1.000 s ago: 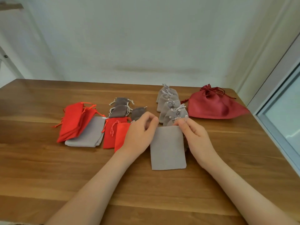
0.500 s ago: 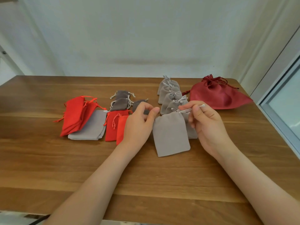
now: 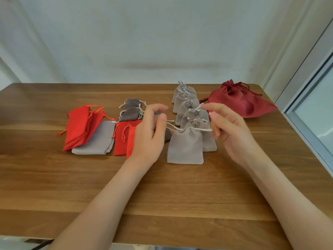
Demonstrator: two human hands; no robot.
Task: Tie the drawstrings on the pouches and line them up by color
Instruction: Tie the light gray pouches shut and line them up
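A light grey pouch (image 3: 185,147) lies in the middle of the wooden table (image 3: 180,186), its mouth cinched. My left hand (image 3: 149,136) pinches its left drawstring (image 3: 171,127) and my right hand (image 3: 228,130) pinches the right drawstring (image 3: 205,130), both cords pulled sideways. Behind it runs a row of tied light grey pouches (image 3: 189,107). To the left lie red pouches (image 3: 81,127), a flat grey pouch (image 3: 97,139), two more red pouches (image 3: 123,138) and dark grey pouches (image 3: 131,110).
A large dark red drawstring bag (image 3: 239,101) sits at the back right, close to the table's right edge. A window frame (image 3: 310,112) runs along the right side. A white wall stands behind the table.
Both hands moved from the pouch's top edge to its cords and pulled them apart. The pouch's mouth went from flat and open to gathered shut.
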